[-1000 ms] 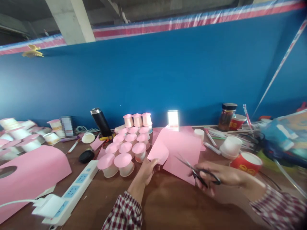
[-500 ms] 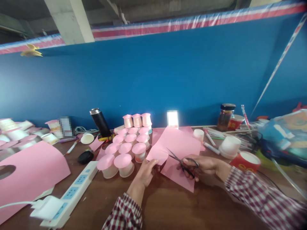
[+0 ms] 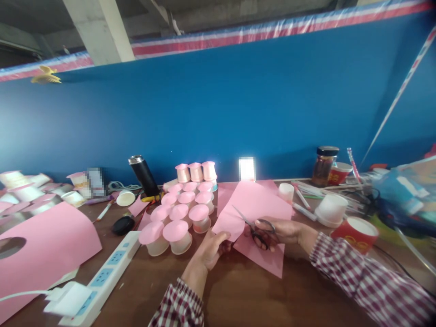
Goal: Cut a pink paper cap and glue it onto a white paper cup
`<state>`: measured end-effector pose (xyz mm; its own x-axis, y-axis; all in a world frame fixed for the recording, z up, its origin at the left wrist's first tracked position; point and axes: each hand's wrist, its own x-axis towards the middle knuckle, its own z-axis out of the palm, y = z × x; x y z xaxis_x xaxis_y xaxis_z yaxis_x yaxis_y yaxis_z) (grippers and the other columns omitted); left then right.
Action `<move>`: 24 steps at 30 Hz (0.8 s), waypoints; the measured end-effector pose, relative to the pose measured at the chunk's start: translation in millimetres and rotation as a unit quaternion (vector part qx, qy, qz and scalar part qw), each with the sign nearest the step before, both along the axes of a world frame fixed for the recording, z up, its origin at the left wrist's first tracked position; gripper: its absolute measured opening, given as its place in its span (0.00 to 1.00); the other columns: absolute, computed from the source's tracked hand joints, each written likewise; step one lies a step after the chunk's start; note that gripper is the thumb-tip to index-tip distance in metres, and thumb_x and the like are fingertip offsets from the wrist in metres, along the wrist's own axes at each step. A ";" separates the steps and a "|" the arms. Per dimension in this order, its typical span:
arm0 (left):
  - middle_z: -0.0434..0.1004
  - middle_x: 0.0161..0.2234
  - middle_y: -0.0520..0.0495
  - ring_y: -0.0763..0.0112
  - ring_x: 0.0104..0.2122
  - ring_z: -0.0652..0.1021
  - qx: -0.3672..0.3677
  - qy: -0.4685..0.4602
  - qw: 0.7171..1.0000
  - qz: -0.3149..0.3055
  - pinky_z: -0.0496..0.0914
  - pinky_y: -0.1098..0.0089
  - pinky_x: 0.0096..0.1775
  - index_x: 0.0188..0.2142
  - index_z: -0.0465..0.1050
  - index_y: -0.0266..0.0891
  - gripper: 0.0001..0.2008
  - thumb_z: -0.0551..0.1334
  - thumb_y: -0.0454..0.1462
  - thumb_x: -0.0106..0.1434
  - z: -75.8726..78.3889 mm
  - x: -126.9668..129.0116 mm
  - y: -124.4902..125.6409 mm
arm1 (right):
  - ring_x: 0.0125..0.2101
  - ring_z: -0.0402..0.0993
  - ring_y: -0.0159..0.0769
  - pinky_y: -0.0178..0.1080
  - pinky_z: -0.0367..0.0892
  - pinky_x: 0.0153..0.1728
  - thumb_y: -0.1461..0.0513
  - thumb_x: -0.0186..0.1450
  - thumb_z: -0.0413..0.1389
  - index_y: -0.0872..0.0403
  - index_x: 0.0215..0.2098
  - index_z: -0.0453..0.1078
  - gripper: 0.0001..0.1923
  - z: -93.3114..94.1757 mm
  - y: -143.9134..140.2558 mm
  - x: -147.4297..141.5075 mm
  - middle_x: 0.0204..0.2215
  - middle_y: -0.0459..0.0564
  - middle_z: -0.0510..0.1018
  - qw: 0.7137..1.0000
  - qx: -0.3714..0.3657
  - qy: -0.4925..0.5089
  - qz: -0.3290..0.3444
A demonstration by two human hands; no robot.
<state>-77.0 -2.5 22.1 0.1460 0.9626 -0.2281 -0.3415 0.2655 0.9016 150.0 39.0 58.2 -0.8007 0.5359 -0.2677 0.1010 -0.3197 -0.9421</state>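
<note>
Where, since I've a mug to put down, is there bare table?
Bare table: between the power strip and left sleeve, and between that and the right sleeve, nearer than the middle paper. Crowded: around the pink-topped cups, and at right around the front red cup and bag.

Pink paper [image 3: 228,220] on a brown counter [image 3: 245,302]

The scissors [image 3: 251,225] are silver and black; the sleeves [image 3: 357,277], checked maroon and white. By the counter's far edge, the flask [image 3: 145,178] is black, the wall [image 3: 218,104] plain blue. A red cup [image 3: 356,238] carries yellow print.
</note>
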 end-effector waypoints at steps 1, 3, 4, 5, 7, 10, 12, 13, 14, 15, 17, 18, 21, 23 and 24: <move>0.68 0.18 0.53 0.79 0.19 0.68 -0.001 -0.004 1.000 -0.006 0.62 0.76 0.22 0.26 0.71 0.34 0.08 0.67 0.36 0.46 -0.5 -0.2 -0.1 | 0.23 0.70 0.29 0.29 0.62 0.18 0.44 0.58 0.56 0.59 0.41 0.69 0.27 1.2 0.4 0.0 0.25 0.49 0.74 1.000 0.002 -0.003 -0.002; 0.68 0.18 0.54 0.79 0.19 0.67 0.000 -0.015 1.000 -0.011 0.62 0.76 0.22 0.26 0.71 0.34 0.07 0.66 0.36 0.47 -1.6 -0.8 -0.1 | 0.22 0.69 0.29 0.29 0.61 0.18 0.45 0.58 0.56 0.60 0.41 0.68 0.27 3.2 0.7 1.6 0.25 0.49 0.74 1.000 0.006 -0.008 -0.006; 0.68 0.18 0.54 0.79 0.18 0.67 0.000 -0.019 1.000 -0.009 0.62 0.76 0.22 0.26 0.71 0.34 0.07 0.66 0.35 0.47 -2.0 -1.1 0.0 | 0.22 0.69 0.28 0.29 0.61 0.18 0.45 0.59 0.55 0.60 0.41 0.68 0.27 4.0 0.7 2.9 0.25 0.49 0.74 1.000 0.009 -0.008 -0.009; 0.68 0.18 0.54 0.79 0.19 0.67 0.000 -0.022 1.000 -0.009 0.62 0.76 0.22 0.26 0.70 0.35 0.07 0.66 0.35 0.47 -2.4 -1.4 0.0 | 0.22 0.68 0.28 0.29 0.61 0.18 0.45 0.60 0.54 0.60 0.41 0.68 0.26 4.4 0.7 4.3 0.26 0.49 0.74 1.000 0.011 -0.007 -0.012; 0.68 0.19 0.54 0.79 0.19 0.67 -0.001 -0.023 1.000 -0.014 0.62 0.76 0.22 0.27 0.70 0.35 0.07 0.66 0.35 0.48 -3.0 -1.8 0.1 | 0.22 0.68 0.28 0.29 0.60 0.18 0.46 0.61 0.54 0.59 0.42 0.68 0.25 4.8 0.4 6.9 0.26 0.49 0.74 1.000 0.014 -0.006 -0.019; 0.68 0.20 0.53 0.79 0.19 0.67 0.004 -0.016 0.999 -0.027 0.62 0.76 0.22 0.28 0.70 0.35 0.07 0.65 0.35 0.48 -4.0 -1.7 0.2 | 0.23 0.68 0.28 0.29 0.60 0.19 0.47 0.61 0.54 0.58 0.41 0.68 0.23 5.0 -1.0 7.5 0.27 0.49 0.73 0.999 0.019 -0.022 -0.021; 0.69 0.21 0.53 0.79 0.19 0.67 0.007 -0.009 0.999 -0.034 0.61 0.76 0.22 0.29 0.70 0.34 0.08 0.65 0.35 0.49 -4.8 -1.3 0.3 | 0.22 0.67 0.27 0.30 0.60 0.19 0.46 0.61 0.54 0.58 0.39 0.68 0.23 5.4 -2.5 5.7 0.27 0.49 0.73 0.999 0.026 -0.032 -0.020; 0.69 0.21 0.52 0.79 0.19 0.67 0.008 -0.007 0.999 -0.037 0.61 0.76 0.22 0.30 0.70 0.34 0.08 0.64 0.35 0.49 -5.1 -1.0 0.4 | 0.22 0.66 0.27 0.30 0.60 0.20 0.46 0.60 0.54 0.58 0.38 0.68 0.23 5.5 -3.1 4.3 0.26 0.48 0.73 0.999 0.032 -0.034 -0.020; 0.70 0.21 0.52 0.79 0.19 0.67 0.009 -0.004 0.999 -0.040 0.61 0.76 0.22 0.30 0.70 0.34 0.08 0.64 0.35 0.49 -5.4 -0.7 0.5 | 0.21 0.66 0.26 0.30 0.60 0.20 0.46 0.60 0.54 0.59 0.36 0.68 0.23 5.5 -3.6 3.0 0.26 0.48 0.73 0.998 0.039 -0.033 -0.022; 0.70 0.21 0.51 0.79 0.19 0.67 0.012 -0.002 0.999 -0.043 0.61 0.76 0.21 0.30 0.70 0.34 0.08 0.64 0.35 0.49 -5.5 -0.4 0.5 | 0.21 0.65 0.26 0.30 0.60 0.20 0.46 0.60 0.54 0.59 0.34 0.68 0.23 5.2 -3.8 1.8 0.25 0.48 0.73 0.998 0.046 -0.033 -0.025; 0.70 0.22 0.51 0.79 0.19 0.67 0.013 0.001 0.999 -0.047 0.61 0.76 0.21 0.29 0.70 0.34 0.07 0.64 0.35 0.49 -5.5 0.3 0.5 | 0.21 0.65 0.26 0.30 0.60 0.20 0.46 0.61 0.53 0.59 0.31 0.67 0.23 3.8 -3.2 0.3 0.25 0.48 0.72 0.997 0.058 -0.030 -0.033; 0.70 0.22 0.51 0.79 0.19 0.67 0.013 0.003 0.999 -0.047 0.61 0.76 0.21 0.29 0.70 0.34 0.07 0.64 0.35 0.49 -5.3 0.6 0.4 | 0.22 0.65 0.26 0.30 0.59 0.20 0.45 0.61 0.53 0.59 0.30 0.67 0.23 2.8 -2.4 0.0 0.25 0.48 0.72 0.997 0.060 -0.030 -0.037; 0.69 0.22 0.52 0.79 0.19 0.67 0.009 0.004 0.999 -0.048 0.61 0.76 0.21 0.29 0.70 0.34 0.07 0.64 0.35 0.49 -4.6 1.2 0.0 | 0.22 0.67 0.28 0.29 0.58 0.18 0.44 0.59 0.53 0.59 0.30 0.66 0.25 -0.4 0.7 0.4 0.25 0.48 0.72 0.997 0.058 -0.034 -0.043; 0.69 0.23 0.52 0.79 0.19 0.67 0.012 0.001 0.999 -0.053 0.62 0.76 0.22 0.29 0.70 0.34 0.07 0.64 0.34 0.49 -4.6 1.4 -0.1 | 0.22 0.67 0.28 0.29 0.58 0.18 0.43 0.59 0.54 0.59 0.30 0.66 0.25 -1.7 2.2 0.9 0.24 0.48 0.71 0.997 0.055 -0.036 -0.044; 0.69 0.23 0.52 0.80 0.20 0.67 0.015 -0.001 0.998 -0.055 0.62 0.76 0.22 0.30 0.70 0.34 0.07 0.64 0.34 0.49 -4.8 1.4 -0.1 | 0.21 0.66 0.28 0.29 0.58 0.18 0.43 0.59 0.54 0.59 0.30 0.66 0.25 -2.1 2.6 1.1 0.24 0.47 0.71 0.997 0.054 -0.037 -0.044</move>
